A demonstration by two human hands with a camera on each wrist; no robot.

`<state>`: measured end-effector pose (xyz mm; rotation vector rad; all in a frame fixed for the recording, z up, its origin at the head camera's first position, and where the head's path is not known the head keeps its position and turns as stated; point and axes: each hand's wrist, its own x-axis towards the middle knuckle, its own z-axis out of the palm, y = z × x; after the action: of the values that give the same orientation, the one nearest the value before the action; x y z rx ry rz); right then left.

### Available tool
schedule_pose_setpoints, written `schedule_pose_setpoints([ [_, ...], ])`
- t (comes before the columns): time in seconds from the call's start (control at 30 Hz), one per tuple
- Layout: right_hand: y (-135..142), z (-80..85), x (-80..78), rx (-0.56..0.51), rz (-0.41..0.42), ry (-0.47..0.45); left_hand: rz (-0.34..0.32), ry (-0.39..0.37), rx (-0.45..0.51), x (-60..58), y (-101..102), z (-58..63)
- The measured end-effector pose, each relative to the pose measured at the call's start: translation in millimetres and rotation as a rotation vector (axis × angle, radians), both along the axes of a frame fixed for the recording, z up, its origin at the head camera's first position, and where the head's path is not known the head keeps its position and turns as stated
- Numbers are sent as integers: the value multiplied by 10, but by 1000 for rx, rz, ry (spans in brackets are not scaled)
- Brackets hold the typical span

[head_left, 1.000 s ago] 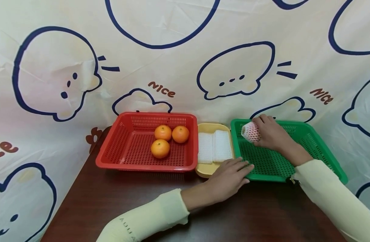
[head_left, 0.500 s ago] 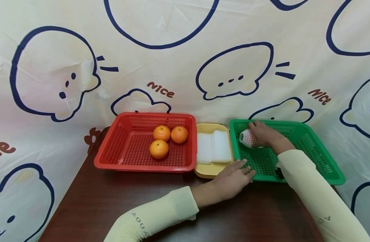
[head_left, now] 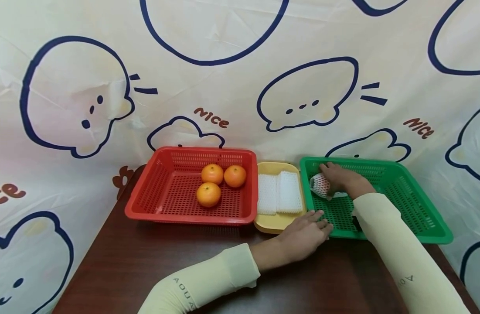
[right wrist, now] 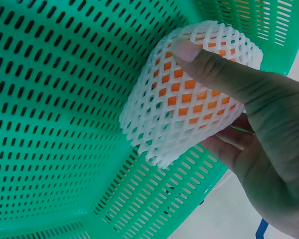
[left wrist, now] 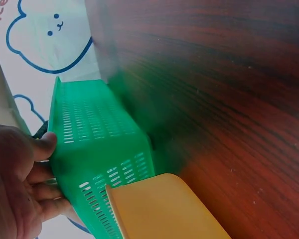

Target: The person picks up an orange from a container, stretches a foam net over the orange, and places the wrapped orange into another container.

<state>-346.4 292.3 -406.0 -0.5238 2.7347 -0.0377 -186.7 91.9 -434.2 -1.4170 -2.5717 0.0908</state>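
Observation:
My right hand (head_left: 343, 179) holds an orange in a white foam net sleeve (head_left: 319, 185) down inside the green basket (head_left: 434, 239), by its back left corner. In the right wrist view the thumb lies across the net (right wrist: 194, 94), with other fingers round its far side; orange peel shows through the mesh, and one end of the sleeve hangs loose beyond the fruit. My left hand (head_left: 302, 237) rests at the basket's front left corner, its fingers relaxed and lying on the rim. The left wrist view shows those fingers (left wrist: 45, 147) against the basket's upper edge.
A red basket (head_left: 188, 217) on the left contains oranges (head_left: 208, 194), three in all. Between the baskets, a yellow tray (head_left: 277, 224) holds two piles of flat white foam nets (head_left: 289, 192). All stand on a dark wooden table (head_left: 153, 248) before a printed cloth (head_left: 240, 96).
My right hand has lowered the netted orange from above the green basket's left side down into it. My left hand has shifted slightly right along the basket's front corner.

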Motion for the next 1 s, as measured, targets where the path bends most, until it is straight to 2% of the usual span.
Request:
schedule_pose_setpoints([
  [0.33,6,2,17,-19,-32,2,-8,-24,35,-21,-12,-17],
  [0.77,-6,2,42,-32,-31,13,-14,-43,34,-21,-25,-18],
  [0.9,-6,6,45,-26,-25,22,-38,-67,92,-28,-52,-23],
  [1.0,-7,26,46,-22,-16,39,-48,-57,148,-28,-106,-12],
])
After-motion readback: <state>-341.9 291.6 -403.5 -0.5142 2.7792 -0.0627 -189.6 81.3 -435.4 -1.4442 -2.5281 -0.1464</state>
